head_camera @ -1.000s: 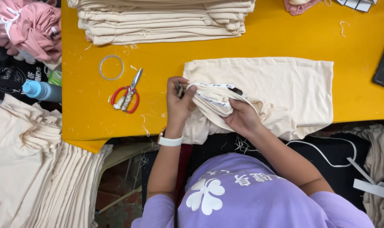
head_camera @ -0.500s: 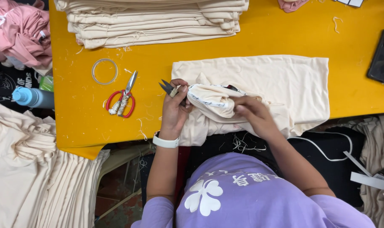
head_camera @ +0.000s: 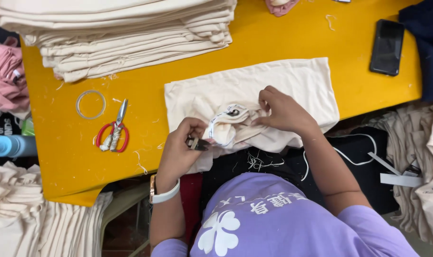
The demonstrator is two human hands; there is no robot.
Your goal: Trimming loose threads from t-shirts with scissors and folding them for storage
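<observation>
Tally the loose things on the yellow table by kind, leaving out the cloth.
Red-handled scissors: 1
Clear ring: 1
Black phone: 1
Small thread snips in the left hand: 1
Total: 4

Your left hand (head_camera: 180, 150) is curled, fingers pinched together, watch on that wrist; your right hand (head_camera: 283, 112) lies palm down, fingers bent.

We see a left hand (head_camera: 178, 150) gripping a small dark snipper (head_camera: 197, 143) at the collar (head_camera: 224, 124) of a cream shirt (head_camera: 292, 81) on the yellow table (head_camera: 283, 38); right hand (head_camera: 283, 112) presses the bunched collar. Red scissors (head_camera: 112, 135) and a ring (head_camera: 90, 104) lie left, folded stack (head_camera: 121, 38) above, phone (head_camera: 386, 46) right
</observation>
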